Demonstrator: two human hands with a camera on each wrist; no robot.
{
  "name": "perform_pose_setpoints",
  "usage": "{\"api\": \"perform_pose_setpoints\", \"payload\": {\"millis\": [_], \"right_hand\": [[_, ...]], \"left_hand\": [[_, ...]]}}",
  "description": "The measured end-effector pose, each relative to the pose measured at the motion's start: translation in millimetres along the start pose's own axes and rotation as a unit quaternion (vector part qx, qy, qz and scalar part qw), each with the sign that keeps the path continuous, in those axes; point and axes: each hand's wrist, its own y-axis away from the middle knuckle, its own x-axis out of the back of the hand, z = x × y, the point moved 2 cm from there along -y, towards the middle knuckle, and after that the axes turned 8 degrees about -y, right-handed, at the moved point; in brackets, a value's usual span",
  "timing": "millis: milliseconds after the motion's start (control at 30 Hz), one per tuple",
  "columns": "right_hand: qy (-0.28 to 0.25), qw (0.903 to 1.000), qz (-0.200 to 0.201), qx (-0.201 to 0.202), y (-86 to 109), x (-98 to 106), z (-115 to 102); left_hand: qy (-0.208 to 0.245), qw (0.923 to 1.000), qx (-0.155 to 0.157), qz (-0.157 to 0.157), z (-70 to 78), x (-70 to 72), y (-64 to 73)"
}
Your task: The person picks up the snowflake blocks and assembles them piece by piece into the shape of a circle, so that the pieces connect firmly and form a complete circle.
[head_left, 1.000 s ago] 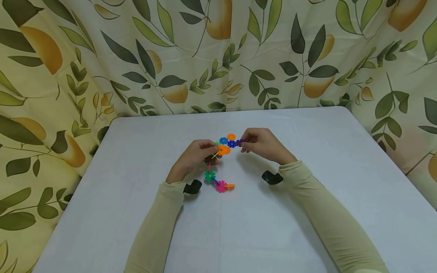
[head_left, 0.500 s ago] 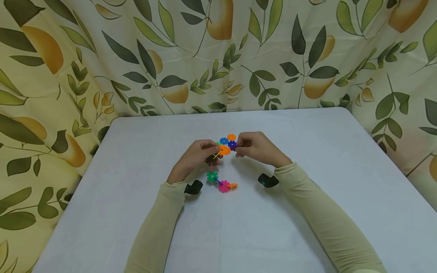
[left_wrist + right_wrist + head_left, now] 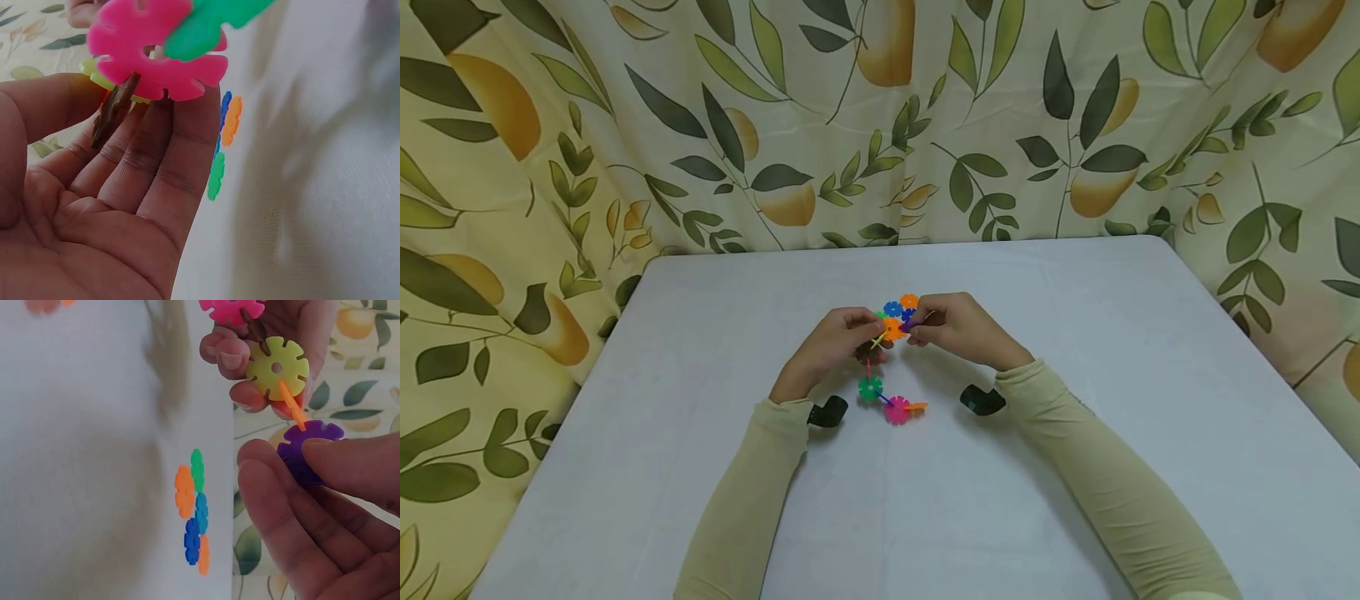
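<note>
My left hand (image 3: 831,346) holds a chain of notched plastic snowflake discs, its fingers around the yellow disc (image 3: 265,382) in the right wrist view. A brown disc (image 3: 115,112) and a pink disc (image 3: 125,44) join on one side of it. From the other side an orange disc (image 3: 292,405) sticks out edge-on. My right hand (image 3: 962,329) pinches a purple disc (image 3: 295,455) between thumb and fingers, its rim right at the orange disc's end. Further along the chain hang a green disc (image 3: 870,389), a blue one, a pink disc (image 3: 897,412) and an orange one.
Several loose discs lie on the white table (image 3: 1037,500) behind the hands, among them a green disc (image 3: 197,470), an orange disc (image 3: 184,490) and a dark blue disc (image 3: 192,540). A leaf-patterned curtain (image 3: 880,167) hangs beyond the table's far edge.
My right hand has moved left with the purple disc, up to the orange disc at the chain's end. The chain's hanging part has shifted slightly right; the left hand stays nearly in place.
</note>
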Motion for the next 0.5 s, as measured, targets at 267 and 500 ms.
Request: {"api": "perform_pose_setpoints", "payload": {"millis": [267,500], "right_hand": [[0.004,0.9993,0.035,0.016,-0.5,-6,2],[0.012,0.9982,0.048,0.034,1.1,-11,2]], "left_hand": [[0.001,0.9999,0.006,0.015,-1.3,-3.6,-1.7],[-0.004,0.9997,0.010,0.022,-1.7,-5.9,-1.4]]}}
